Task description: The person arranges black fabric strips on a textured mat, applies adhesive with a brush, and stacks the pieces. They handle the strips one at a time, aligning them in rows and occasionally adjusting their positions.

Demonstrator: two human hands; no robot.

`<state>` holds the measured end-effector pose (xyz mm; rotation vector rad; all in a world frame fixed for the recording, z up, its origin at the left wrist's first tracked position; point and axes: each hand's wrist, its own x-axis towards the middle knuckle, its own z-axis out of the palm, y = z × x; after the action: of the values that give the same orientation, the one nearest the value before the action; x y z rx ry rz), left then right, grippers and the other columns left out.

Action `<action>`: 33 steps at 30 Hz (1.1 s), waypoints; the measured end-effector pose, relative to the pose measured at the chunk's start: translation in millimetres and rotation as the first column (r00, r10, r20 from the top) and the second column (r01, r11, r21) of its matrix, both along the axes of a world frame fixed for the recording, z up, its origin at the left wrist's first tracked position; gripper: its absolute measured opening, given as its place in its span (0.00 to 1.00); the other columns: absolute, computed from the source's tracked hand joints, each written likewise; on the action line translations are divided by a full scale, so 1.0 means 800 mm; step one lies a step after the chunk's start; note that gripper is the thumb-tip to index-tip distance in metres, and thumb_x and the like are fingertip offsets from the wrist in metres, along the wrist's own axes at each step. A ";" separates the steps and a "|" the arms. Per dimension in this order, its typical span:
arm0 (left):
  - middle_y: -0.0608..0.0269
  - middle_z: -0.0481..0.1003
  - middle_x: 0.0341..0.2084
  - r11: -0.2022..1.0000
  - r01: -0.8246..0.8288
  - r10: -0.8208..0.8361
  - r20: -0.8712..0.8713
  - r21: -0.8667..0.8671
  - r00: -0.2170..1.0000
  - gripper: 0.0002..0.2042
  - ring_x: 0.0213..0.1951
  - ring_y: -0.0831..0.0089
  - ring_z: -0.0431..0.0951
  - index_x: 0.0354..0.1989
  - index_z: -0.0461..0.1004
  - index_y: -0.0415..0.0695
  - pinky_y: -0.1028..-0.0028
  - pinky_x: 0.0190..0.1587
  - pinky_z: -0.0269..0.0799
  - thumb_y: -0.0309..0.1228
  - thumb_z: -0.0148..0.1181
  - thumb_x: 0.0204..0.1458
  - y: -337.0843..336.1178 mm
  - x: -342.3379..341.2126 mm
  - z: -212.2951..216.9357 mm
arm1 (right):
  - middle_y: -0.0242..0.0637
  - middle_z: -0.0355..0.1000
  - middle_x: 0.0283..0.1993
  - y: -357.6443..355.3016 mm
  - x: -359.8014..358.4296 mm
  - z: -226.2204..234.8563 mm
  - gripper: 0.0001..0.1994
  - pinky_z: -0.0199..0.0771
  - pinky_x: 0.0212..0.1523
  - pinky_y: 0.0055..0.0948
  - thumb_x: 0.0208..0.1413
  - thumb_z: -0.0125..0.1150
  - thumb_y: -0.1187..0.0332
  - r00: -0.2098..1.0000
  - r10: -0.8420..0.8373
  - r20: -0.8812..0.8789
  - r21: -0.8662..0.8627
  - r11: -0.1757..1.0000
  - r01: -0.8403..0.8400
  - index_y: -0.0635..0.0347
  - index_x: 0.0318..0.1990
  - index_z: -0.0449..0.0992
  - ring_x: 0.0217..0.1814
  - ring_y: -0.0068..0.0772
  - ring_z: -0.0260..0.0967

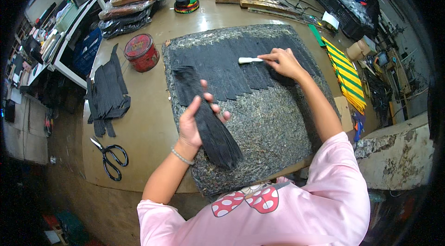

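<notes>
My left hand [194,125] is wrapped round a bundle of black strips [217,143], which slants over the near left part of a rough grey mat-like board [273,125]. My right hand [283,63] pinches a small brush-like tool with a pale flat end [249,60], pointing left. Beneath that tool, a row of black strips [232,72] lies side by side across the far half of the board, their near ends jagged. I cannot tell whether the pale end touches the strips.
Left of the board are a red round tin [141,53], a pile of black strips [109,91] and black-handled scissors [111,155]. Yellow-and-green striped strips [344,74] lie at the right. Wrapped packets [132,7], wooden bars [250,1] and a black crate [340,9] stand at the back.
</notes>
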<state>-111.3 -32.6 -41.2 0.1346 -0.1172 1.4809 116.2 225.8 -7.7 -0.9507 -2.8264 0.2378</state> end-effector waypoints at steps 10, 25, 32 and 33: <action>0.69 0.74 0.43 0.990 -0.135 0.135 0.003 0.033 0.991 0.17 0.44 0.69 0.75 0.59 0.62 0.58 0.59 0.55 0.66 0.32 0.42 0.62 0.016 -0.031 -0.002 | 0.31 0.65 0.32 -0.051 0.077 0.012 0.20 0.50 0.45 0.35 0.54 0.53 0.73 0.980 0.147 0.137 -0.036 0.989 -0.143 0.32 0.50 0.77 0.41 0.31 0.62; 0.72 0.74 0.43 0.988 -0.154 0.156 -0.064 0.033 0.986 0.16 0.45 0.71 0.75 0.57 0.64 0.57 0.59 0.58 0.63 0.32 0.42 0.62 0.013 -0.025 0.001 | 0.32 0.71 0.32 0.030 0.050 0.001 0.17 0.49 0.46 0.41 0.55 0.53 0.69 0.996 -0.018 0.085 0.058 0.998 0.013 0.31 0.49 0.77 0.40 0.33 0.66; 0.71 0.74 0.42 0.994 -0.101 0.102 0.017 -0.028 0.995 0.16 0.44 0.69 0.75 0.58 0.64 0.60 0.58 0.57 0.63 0.33 0.41 0.62 0.008 -0.011 0.003 | 0.23 0.69 0.30 -0.021 0.144 0.026 0.13 0.45 0.46 0.34 0.56 0.57 0.62 0.955 0.201 0.219 -0.317 0.940 -0.125 0.31 0.48 0.78 0.42 0.20 0.64; 0.71 0.74 0.42 0.998 -0.069 0.069 0.002 -0.015 0.998 0.16 0.44 0.68 0.75 0.58 0.64 0.60 0.57 0.57 0.63 0.33 0.41 0.62 0.005 -0.007 0.003 | 0.23 0.69 0.30 -0.016 0.151 0.027 0.14 0.46 0.45 0.33 0.56 0.56 0.63 0.978 0.144 0.153 -0.325 0.942 -0.088 0.31 0.50 0.77 0.41 0.20 0.64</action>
<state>-116.7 -28.7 -38.6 0.1252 -0.1045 1.5503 236.8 213.2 14.1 -0.8992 -3.0718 0.6728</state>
